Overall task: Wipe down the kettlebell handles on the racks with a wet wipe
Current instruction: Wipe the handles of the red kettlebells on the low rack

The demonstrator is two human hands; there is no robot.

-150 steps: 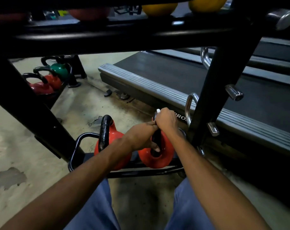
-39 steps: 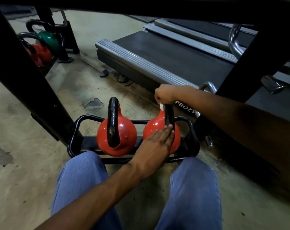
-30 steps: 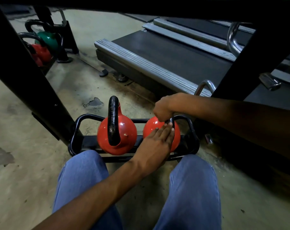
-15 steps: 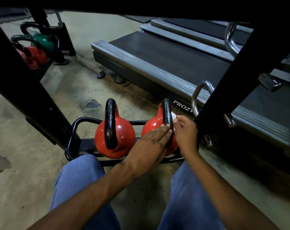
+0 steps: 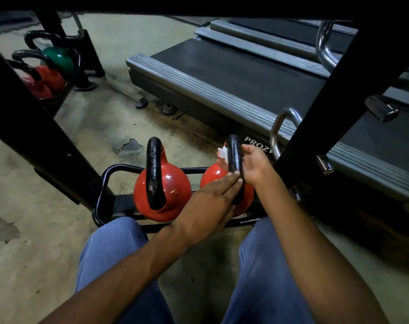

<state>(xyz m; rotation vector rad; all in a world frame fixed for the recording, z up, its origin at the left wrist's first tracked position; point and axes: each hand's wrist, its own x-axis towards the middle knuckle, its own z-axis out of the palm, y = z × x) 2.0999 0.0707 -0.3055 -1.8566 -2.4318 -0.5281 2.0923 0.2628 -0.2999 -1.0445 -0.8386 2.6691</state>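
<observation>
Two red kettlebells with black handles stand side by side on a low black rack (image 5: 103,183) in front of my knees. The left kettlebell (image 5: 162,192) is untouched. My left hand (image 5: 208,202) lies flat, fingers together, on the body of the right kettlebell (image 5: 210,176). My right hand (image 5: 252,164) reaches through that kettlebell's handle (image 5: 234,153) from the right, its fingers behind the bar holding a white wet wipe (image 5: 223,152) that shows on the handle's left side.
A thick black rack upright (image 5: 339,90) with chrome pegs rises just right of my right hand; another slants at the left (image 5: 35,136). A treadmill deck (image 5: 245,85) lies behind. More red and green kettlebells (image 5: 56,66) sit far left. Worn concrete floor all around.
My right hand has pushed its fingers through the handle, so the wipe went from the handle's right side to its left. My left hand stays flat on the kettlebell.
</observation>
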